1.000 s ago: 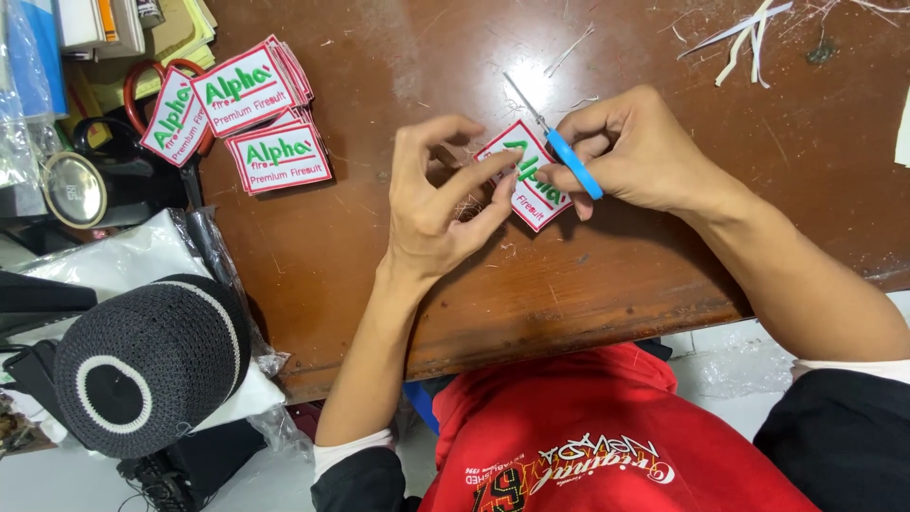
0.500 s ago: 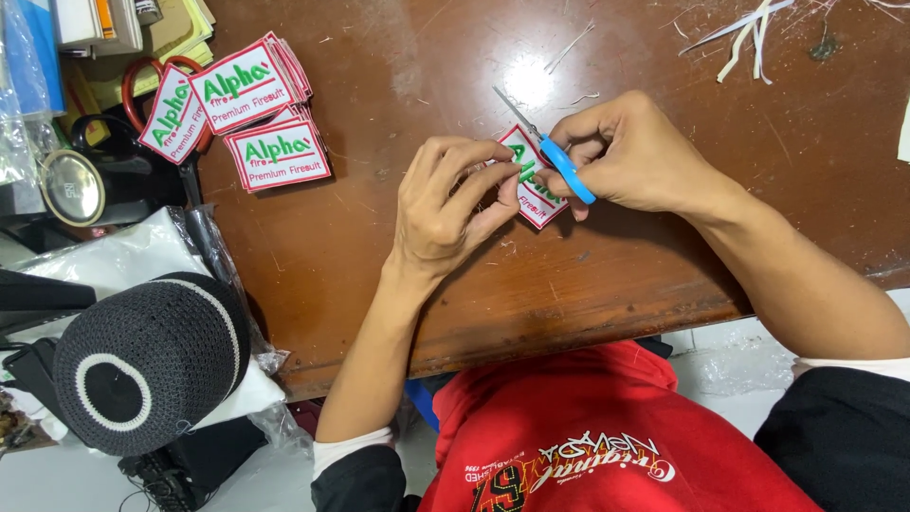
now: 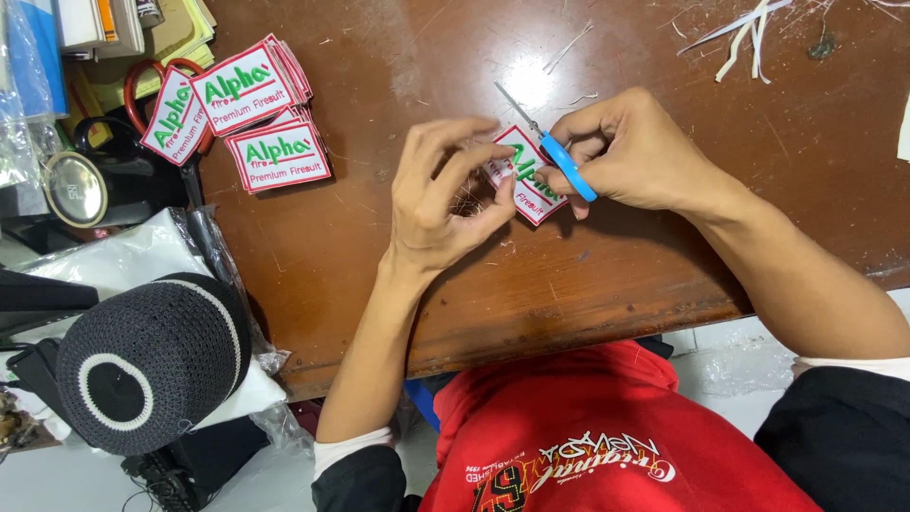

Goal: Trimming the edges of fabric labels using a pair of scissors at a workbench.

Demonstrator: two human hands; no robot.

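The brown wooden table (image 3: 379,256) fills most of the frame, and the work sits at its centre. There the left hand (image 3: 441,194) has thumb and fingers pinched together on the left edge of a white embroidered patch (image 3: 531,185) with a red border and green lettering, holding it tilted just above the tabletop. The right hand (image 3: 630,152) is closed around small blue-handled snips (image 3: 559,156), whose metal tip points toward the upper left and lies across the patch.

The likeliest trouble, as I judge it, is the blade tip meeting the left fingertips, since they grip the patch just beside the snips. A slip of that pinch could also let the patch swing and the blade nick the red border or the stitching (the hold covers only one edge).

A stack of finished-looking patches (image 3: 251,114) lies at upper left, close to the table's edge and fanned loosely; a nudge from the left forearm could push some off. Red-handled scissors (image 3: 152,81) lie partly under them.

As for containers, a clear plastic bag (image 3: 123,261) sits at the left edge beside a black knitted cap (image 3: 152,360); what the bag holds looks like white material, though I cannot tell exactly. White thread trimmings (image 3: 744,33) lie loose at upper right, in no container.
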